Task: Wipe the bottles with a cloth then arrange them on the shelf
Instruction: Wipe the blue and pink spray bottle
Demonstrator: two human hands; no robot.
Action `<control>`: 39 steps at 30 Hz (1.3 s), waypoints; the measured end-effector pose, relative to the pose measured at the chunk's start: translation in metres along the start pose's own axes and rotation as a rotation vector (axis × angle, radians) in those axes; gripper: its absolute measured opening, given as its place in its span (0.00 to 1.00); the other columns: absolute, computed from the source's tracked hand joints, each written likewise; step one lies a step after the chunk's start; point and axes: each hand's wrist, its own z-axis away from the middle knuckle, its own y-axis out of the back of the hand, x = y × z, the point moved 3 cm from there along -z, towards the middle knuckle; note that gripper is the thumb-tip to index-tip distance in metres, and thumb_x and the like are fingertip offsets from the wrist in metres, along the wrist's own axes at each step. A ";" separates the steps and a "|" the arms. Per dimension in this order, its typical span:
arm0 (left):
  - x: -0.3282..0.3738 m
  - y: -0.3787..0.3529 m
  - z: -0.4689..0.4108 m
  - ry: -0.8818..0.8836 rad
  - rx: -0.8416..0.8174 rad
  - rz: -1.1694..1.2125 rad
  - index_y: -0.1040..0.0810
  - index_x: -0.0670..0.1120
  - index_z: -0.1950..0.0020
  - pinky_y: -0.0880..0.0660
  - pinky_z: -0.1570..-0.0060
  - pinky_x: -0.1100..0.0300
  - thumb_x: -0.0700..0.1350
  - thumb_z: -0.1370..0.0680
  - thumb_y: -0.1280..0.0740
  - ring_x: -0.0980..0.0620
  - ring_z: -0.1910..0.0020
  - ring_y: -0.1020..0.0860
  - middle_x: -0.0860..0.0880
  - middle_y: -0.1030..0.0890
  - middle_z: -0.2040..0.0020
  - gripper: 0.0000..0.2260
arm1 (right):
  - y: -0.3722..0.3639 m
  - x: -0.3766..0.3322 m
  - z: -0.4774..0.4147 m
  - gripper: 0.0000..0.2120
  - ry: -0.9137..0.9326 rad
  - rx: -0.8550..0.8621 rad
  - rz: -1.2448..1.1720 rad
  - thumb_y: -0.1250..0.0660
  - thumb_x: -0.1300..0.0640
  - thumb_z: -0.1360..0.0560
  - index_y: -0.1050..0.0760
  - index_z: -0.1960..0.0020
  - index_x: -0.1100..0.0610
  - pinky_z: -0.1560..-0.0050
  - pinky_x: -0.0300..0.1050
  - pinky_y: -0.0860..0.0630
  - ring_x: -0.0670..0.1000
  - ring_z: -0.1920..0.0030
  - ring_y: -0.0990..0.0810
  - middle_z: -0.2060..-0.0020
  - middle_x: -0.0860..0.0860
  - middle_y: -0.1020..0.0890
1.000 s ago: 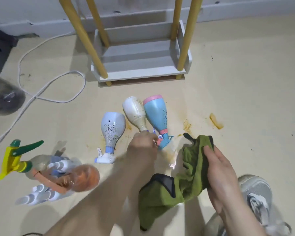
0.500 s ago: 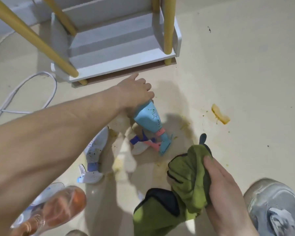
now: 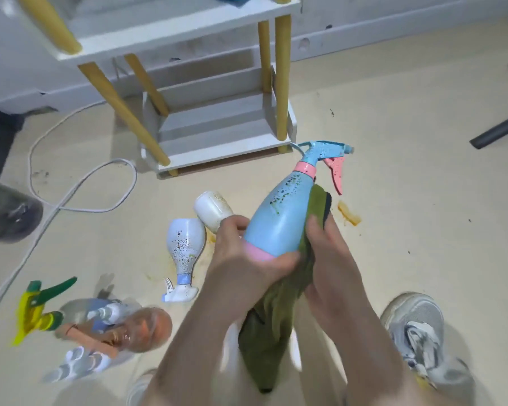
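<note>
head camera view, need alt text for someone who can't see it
The left hand grips a speckled light blue plastic spray bottle by its pink base while the right hand holds an olive green cloth against its side. More dirty spray bottles lie on the beige floor before a white low shelf with yellow posts.

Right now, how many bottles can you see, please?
5 visible: blue bottle held; cream bottle, speckled bottle on floor; green-trigger bottle, orange bottle in blurred left pile; more possibly hidden.
</note>
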 end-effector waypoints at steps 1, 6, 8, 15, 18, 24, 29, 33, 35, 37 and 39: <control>0.002 0.006 0.006 -0.002 -0.056 0.103 0.30 0.56 0.44 0.25 0.56 0.61 0.62 0.43 0.24 0.56 0.53 0.20 0.59 0.23 0.49 0.32 | 0.002 -0.007 0.005 0.16 0.000 -0.011 -0.023 0.44 0.53 0.15 0.28 0.30 0.46 0.43 0.54 0.21 0.55 0.41 0.17 0.39 0.51 0.18; 0.002 0.031 0.053 0.030 -0.314 0.600 0.24 0.50 0.37 0.20 0.53 0.59 0.56 0.37 0.22 0.55 0.51 0.17 0.51 0.17 0.46 0.31 | -0.019 -0.032 0.048 0.15 0.001 -0.177 -0.064 0.44 0.54 0.17 0.23 0.37 0.56 0.53 0.46 0.18 0.52 0.48 0.15 0.45 0.54 0.15; 0.004 0.027 0.069 0.005 -0.339 0.711 0.23 0.46 0.36 0.19 0.51 0.53 0.56 0.37 0.20 0.46 0.46 0.17 0.44 0.16 0.44 0.33 | -0.034 -0.038 0.063 0.14 0.102 -0.170 0.126 0.44 0.52 0.16 0.21 0.41 0.55 0.56 0.40 0.20 0.48 0.53 0.15 0.51 0.49 0.13; 0.022 0.048 0.094 -0.157 0.087 0.750 0.26 0.49 0.34 0.20 0.59 0.58 0.50 0.26 0.27 0.50 0.55 0.16 0.47 0.15 0.51 0.22 | -0.065 -0.006 0.133 0.24 0.421 -0.292 0.749 0.51 0.37 0.18 0.33 0.26 0.40 0.27 0.38 0.42 0.37 0.24 0.44 0.23 0.43 0.37; 0.017 0.048 0.120 -0.241 0.072 0.600 0.27 0.55 0.34 0.20 0.56 0.58 0.46 0.21 0.31 0.51 0.56 0.16 0.51 0.14 0.53 0.16 | -0.074 -0.024 0.126 0.19 0.332 -0.229 0.724 0.50 0.41 0.17 0.39 0.26 0.34 0.34 0.23 0.42 0.20 0.34 0.44 0.24 0.35 0.41; 0.014 0.052 0.140 -0.258 0.149 0.476 0.26 0.59 0.37 0.21 0.45 0.42 0.58 0.31 0.29 0.47 0.52 0.16 0.48 0.16 0.46 0.23 | -0.082 -0.048 0.132 0.20 0.227 -0.202 0.618 0.47 0.49 0.15 0.36 0.24 0.45 0.57 0.23 0.28 0.40 0.45 0.24 0.30 0.44 0.29; 0.014 0.062 0.138 -0.218 0.197 0.477 0.25 0.63 0.42 0.22 0.45 0.39 0.58 0.28 0.34 0.49 0.55 0.16 0.53 0.16 0.51 0.15 | -0.078 -0.039 0.147 0.22 0.401 -0.377 1.255 0.54 0.41 0.17 0.48 0.24 0.31 0.26 0.53 0.42 0.43 0.23 0.44 0.21 0.38 0.45; 0.016 0.051 0.160 -0.258 0.156 0.448 0.27 0.61 0.34 0.22 0.44 0.40 0.59 0.29 0.32 0.45 0.51 0.16 0.51 0.16 0.46 0.22 | -0.086 -0.063 0.118 0.19 0.443 -0.194 1.025 0.47 0.41 0.18 0.27 0.31 0.41 0.29 0.56 0.38 0.49 0.29 0.32 0.42 0.37 0.23; 0.021 0.053 0.159 -0.280 0.168 0.420 0.30 0.61 0.31 0.23 0.42 0.41 0.62 0.31 0.32 0.45 0.50 0.16 0.52 0.17 0.44 0.28 | -0.090 -0.063 0.124 0.22 0.470 -0.191 0.707 0.44 0.41 0.20 0.23 0.33 0.49 0.30 0.50 0.32 0.45 0.34 0.26 0.39 0.45 0.21; 0.025 0.059 0.155 -0.306 0.248 0.394 0.28 0.63 0.35 0.22 0.46 0.48 0.61 0.30 0.34 0.54 0.53 0.16 0.59 0.17 0.48 0.24 | -0.090 -0.054 0.144 0.21 0.573 -0.280 0.785 0.46 0.46 0.17 0.27 0.29 0.52 0.33 0.39 0.30 0.33 0.35 0.30 0.29 0.48 0.28; 0.026 0.062 0.155 -0.287 0.310 0.320 0.29 0.67 0.39 0.25 0.52 0.60 0.59 0.28 0.38 0.63 0.54 0.20 0.64 0.19 0.51 0.17 | -0.088 -0.042 0.166 0.24 0.629 -0.307 0.984 0.51 0.44 0.17 0.32 0.25 0.51 0.27 0.42 0.38 0.35 0.25 0.43 0.23 0.48 0.39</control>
